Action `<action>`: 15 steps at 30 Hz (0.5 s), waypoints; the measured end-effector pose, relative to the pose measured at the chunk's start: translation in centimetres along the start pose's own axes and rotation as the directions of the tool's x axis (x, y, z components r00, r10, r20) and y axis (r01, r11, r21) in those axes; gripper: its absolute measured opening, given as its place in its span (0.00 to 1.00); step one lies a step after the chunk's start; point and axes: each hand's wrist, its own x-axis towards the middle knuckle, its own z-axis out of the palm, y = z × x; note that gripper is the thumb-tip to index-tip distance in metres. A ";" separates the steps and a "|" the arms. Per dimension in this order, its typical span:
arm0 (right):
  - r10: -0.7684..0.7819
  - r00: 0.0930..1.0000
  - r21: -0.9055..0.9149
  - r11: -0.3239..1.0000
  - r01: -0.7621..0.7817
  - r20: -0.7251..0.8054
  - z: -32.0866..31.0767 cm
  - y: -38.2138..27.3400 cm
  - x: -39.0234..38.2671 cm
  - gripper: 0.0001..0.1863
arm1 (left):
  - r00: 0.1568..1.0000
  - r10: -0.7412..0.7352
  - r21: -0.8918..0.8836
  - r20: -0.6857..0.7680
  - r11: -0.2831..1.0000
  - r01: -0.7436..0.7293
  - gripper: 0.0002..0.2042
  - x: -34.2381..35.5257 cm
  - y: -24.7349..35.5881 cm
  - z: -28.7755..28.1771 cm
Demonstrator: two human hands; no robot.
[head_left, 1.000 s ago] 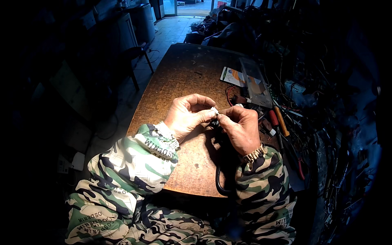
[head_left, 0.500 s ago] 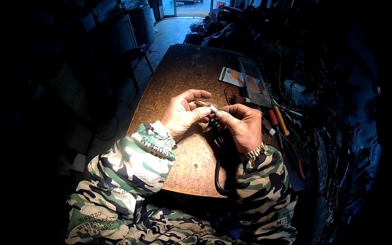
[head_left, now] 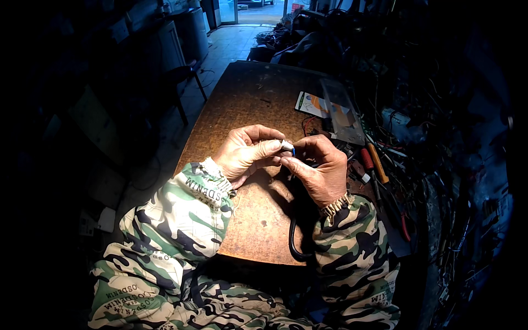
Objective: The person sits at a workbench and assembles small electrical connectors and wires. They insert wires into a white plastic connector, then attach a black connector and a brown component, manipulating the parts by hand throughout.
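I am pinching one small silvery-white part [head_left: 287, 146] between the fingertips of my left hand [head_left: 248, 154] and right hand [head_left: 319, 170], above the brown table [head_left: 247, 99]. One black cable [head_left: 294, 242] is hanging below. Two orange-handled tools [head_left: 377, 162] are lying right.

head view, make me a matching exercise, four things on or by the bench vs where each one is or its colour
Things:
1. small pale piece
2. black cable
3. orange-handled screwdriver
4. flat card

Places or colours:
A. lies flat on the far part of the brown bench top
B. pinched between the fingertips of the left hand and right hand
C. loops over the near bench edge below the right wrist
D. lies among tools right of the right hand

Pairs: 1-B, 2-C, 3-D, 4-A
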 end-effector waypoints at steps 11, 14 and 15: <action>-0.007 1.000 0.243 0.970 0.009 -0.009 0.4 0.0 0.0 0.07 | 1.000 -0.003 -0.063 0.007 0.998 0.003 0.08 0.3 -0.2 -0.5; 0.048 0.997 0.297 0.953 -0.063 0.059 -0.2 -0.2 0.2 0.05 | 1.000 0.001 -0.052 0.003 0.999 -0.001 0.08 0.1 -0.1 -0.4; 0.063 0.994 0.315 0.945 -0.087 0.088 -0.4 -0.2 0.3 0.05 | 1.000 0.003 -0.047 0.001 0.999 -0.002 0.08 0.0 -0.1 -0.3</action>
